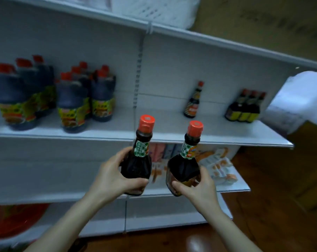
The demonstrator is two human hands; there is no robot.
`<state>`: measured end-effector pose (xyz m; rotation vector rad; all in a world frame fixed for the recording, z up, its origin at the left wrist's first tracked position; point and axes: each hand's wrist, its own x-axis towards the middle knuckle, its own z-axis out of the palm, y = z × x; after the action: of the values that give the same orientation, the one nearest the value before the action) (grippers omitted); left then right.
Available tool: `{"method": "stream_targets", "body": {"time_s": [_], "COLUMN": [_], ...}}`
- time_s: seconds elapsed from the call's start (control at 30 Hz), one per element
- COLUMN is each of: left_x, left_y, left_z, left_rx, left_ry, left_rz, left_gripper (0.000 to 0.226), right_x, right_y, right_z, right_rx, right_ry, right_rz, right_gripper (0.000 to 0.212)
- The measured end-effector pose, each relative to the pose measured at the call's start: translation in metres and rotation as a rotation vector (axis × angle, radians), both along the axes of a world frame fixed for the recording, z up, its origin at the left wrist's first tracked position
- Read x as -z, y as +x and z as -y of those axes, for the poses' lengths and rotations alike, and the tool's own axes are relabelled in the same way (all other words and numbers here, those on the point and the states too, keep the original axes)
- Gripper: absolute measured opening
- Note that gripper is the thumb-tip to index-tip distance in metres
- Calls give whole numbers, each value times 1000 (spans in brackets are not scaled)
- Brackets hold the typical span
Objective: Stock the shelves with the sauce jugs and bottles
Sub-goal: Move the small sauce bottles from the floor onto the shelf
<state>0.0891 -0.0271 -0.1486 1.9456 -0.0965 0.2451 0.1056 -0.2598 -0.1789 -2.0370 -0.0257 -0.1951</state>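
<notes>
My left hand point(112, 176) grips a dark sauce bottle point(138, 160) with an orange-red cap, held upright in front of the middle shelf point(154, 130). My right hand point(199, 186) grips a second, matching bottle point(183, 171), tilted slightly right. Both bottles hang in the air just below the shelf's front edge. On that shelf stand several large dark sauce jugs point(72, 100) with red caps at the left, a single small bottle point(194, 100) right of centre, and a tight group of three small bottles point(245, 108) further right.
A top shelf point(172, 31) holds white packs. A lower shelf point(232, 188) carries white and orange packets point(219, 164). Something red point(14, 219) lies on the bottom level at left. Wooden floor point(281, 206) runs along the right, with a white bundle point(299, 99) at the shelf's right end.
</notes>
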Motion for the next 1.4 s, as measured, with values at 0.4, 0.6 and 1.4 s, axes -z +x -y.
{"method": "stream_targets", "body": {"time_s": [0.4,0.6,1.4], "left_x": [-40,-40,-7], "left_y": [92,147,411], "left_z": [239,316,534], "left_rx": [163,250,274], "left_ry": [-34,-13,30], "left_rz": [108,91,-45], "left_gripper": [84,84,76], "right_x": [-57,-50,-4], "right_y": [46,76,323], "right_z": [227,303,519], "right_rx": [155,247,376], "right_ry": [19,46,63], "right_rz": [142,133,84], "right_gripper": [55,63,60]}}
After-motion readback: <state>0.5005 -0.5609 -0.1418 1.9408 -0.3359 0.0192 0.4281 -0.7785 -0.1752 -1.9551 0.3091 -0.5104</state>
